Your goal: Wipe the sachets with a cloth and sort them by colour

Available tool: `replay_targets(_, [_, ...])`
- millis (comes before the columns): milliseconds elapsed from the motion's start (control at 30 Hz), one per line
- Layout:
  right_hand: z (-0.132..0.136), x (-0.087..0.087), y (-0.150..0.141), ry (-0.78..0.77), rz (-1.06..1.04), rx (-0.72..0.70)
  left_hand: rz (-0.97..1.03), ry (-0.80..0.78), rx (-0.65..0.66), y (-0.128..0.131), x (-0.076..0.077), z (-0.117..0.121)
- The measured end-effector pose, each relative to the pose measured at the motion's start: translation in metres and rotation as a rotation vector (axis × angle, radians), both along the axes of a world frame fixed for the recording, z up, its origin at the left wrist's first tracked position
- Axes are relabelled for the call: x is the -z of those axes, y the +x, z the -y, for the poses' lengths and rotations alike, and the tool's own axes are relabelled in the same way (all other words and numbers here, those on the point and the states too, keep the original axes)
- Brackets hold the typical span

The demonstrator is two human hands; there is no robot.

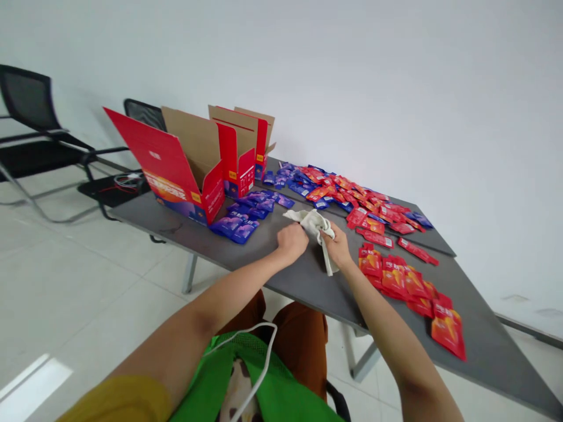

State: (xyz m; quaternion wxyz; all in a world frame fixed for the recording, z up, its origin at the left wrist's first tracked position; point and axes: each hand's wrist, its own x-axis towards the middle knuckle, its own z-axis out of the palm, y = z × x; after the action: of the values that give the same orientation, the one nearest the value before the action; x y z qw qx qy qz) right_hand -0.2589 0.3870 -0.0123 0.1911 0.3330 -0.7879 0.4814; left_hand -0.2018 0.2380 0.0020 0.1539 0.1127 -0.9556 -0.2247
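Note:
A crumpled off-white cloth (pixel 314 223) is bunched up just above the grey table, with one end hanging toward the near edge. My right hand (pixel 338 245) is closed around its right side. My left hand (pixel 292 241) is a fist against the cloth's left side and appears to grip it; the fingertips are hidden. To the left of that fist lie purple-blue pouches (pixel 237 223) in overlapping rows. Right of my right hand, red-orange pouches (pixel 396 275) are laid out in an overlapping row.
Open red cartons (pixel 211 193) stand at the table's left end, flaps up. Mixed red and blue packets (pixel 334 187) are heaped at the back. Single red packets (pixel 417 251) lie to the right. Black chairs (pixel 30 111) stand at left. A white cable (pixel 268 351) crosses my lap.

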Motion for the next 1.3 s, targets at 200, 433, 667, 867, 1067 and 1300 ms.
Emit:
replay_targets(200, [0.013, 0.010, 0.017, 0.209, -0.070, -0.200, 0.230, 0.248, 0.136, 0.016, -0.005, 0.011])
replay_targets(433, [-0.006, 0.021, 0.011, 0.649, -0.203, -0.303, 0.158, 0.096, 0.071, 0.024, 0.011, 0.000])
replay_targets(667, [-0.013, -0.001, -0.031, 0.908, -0.116, -0.040, 0.246, -0.052, 0.017, 0.019, 0.012, -0.003])
replay_targets(867, [-0.002, -0.017, -0.016, 0.718, -0.128, -0.036, 0.057, -0.084, -0.094, 0.032, 0.027, -0.004])
replay_targets(1067, [0.003, 0.006, 0.022, 0.584, -0.110, -0.299, 0.123, -0.018, -0.044, 0.029, 0.021, 0.006])
replay_targets(1300, [0.001, 0.015, -0.006, 0.739, -0.215, -0.166, 0.132, -0.102, 0.076, 0.031, 0.020, 0.015])
